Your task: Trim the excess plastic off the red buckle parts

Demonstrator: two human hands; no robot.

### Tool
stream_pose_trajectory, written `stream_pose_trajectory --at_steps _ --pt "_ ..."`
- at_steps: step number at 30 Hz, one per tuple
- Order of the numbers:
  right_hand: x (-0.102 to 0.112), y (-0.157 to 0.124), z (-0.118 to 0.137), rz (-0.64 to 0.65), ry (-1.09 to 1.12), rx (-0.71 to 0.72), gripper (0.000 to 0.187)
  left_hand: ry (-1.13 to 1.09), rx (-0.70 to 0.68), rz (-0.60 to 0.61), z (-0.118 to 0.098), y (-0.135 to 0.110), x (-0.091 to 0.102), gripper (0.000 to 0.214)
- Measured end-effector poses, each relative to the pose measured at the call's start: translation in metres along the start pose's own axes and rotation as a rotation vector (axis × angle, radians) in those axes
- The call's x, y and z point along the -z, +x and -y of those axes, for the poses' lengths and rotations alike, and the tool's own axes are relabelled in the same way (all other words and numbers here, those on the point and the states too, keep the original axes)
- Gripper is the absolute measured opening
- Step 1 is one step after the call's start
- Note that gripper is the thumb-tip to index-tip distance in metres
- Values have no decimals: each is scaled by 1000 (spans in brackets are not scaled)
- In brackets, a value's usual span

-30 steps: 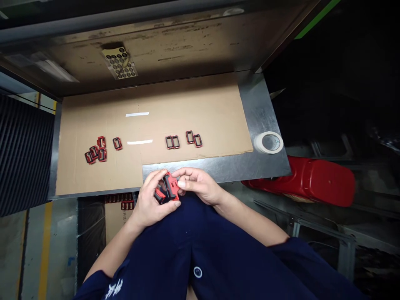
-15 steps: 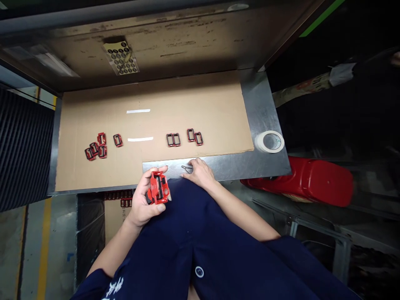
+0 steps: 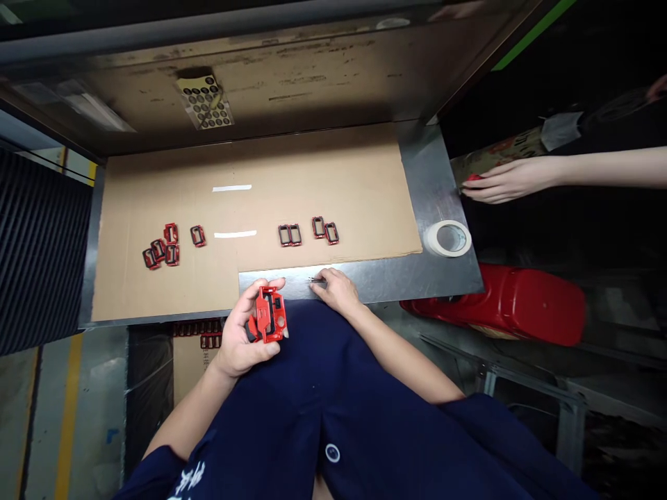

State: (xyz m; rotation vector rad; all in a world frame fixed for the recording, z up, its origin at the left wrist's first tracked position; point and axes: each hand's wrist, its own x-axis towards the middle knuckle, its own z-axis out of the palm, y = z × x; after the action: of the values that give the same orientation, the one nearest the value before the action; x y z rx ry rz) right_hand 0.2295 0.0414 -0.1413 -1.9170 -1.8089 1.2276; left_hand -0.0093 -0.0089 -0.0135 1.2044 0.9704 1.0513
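My left hand (image 3: 244, 337) is closed round a stack of red and black buckle parts (image 3: 268, 316), held just off the bench's near edge above my lap. My right hand (image 3: 336, 288) rests on the bare metal strip of the bench (image 3: 396, 278), its fingertips pinched on a small thin metal piece (image 3: 314, 281). On the cardboard sheet (image 3: 313, 173) lie several red and black frames: a loose cluster at the left (image 3: 160, 251), a single one (image 3: 196, 236), and two pairs right of centre (image 3: 288, 235) (image 3: 325, 230).
A roll of white tape (image 3: 449, 238) sits at the bench's right corner. Another person's hand (image 3: 503, 182) reaches in from the right beside the bench. A red container (image 3: 513, 302) lies below right. A perforated card (image 3: 205, 102) leans at the back. More frames (image 3: 201, 335) sit under the bench.
My right hand left the red stack and went to the metal strip, where it now pinches a thin metal piece. My left hand kept the stack. Another person's hand came in at the right.
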Motion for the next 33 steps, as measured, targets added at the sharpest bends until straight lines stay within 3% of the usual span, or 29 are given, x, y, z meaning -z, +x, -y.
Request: stream_pose_trajectory --at_steps 6,8,9,12,15,18,22,25,28,30,33 --pt "46 -40 38 123 346 44 34 409 -277 53 -15 8 2 82" --pt "67 -63 57 198 598 144 33 523 -322 72 -20 10 1 84" --pt "76 -74 67 171 612 214 30 566 -325 75 -23 11 -1 84" --pt "96 -96 92 -3 383 490 17 644 -317 78 -29 13 -5 81" --pt "102 -102 104 -125 205 704 12 684 -316 99 -31 14 -7 78" --pt "101 -100 106 -107 175 748 7 688 -319 81 -31 14 -7 77" --pt "98 -99 104 -64 268 683 2 623 -302 27 -28 12 -6 75" --pt "96 -99 103 90 426 522 12 579 -291 29 -26 10 -5 74" --pt "97 -95 101 445 509 377 21 550 -284 39 -24 9 -4 75" --pt "101 -91 99 616 514 364 19 548 -299 45 -24 9 -3 76" --pt "107 -89 98 673 514 402 10 567 -331 63 -26 9 -4 77"
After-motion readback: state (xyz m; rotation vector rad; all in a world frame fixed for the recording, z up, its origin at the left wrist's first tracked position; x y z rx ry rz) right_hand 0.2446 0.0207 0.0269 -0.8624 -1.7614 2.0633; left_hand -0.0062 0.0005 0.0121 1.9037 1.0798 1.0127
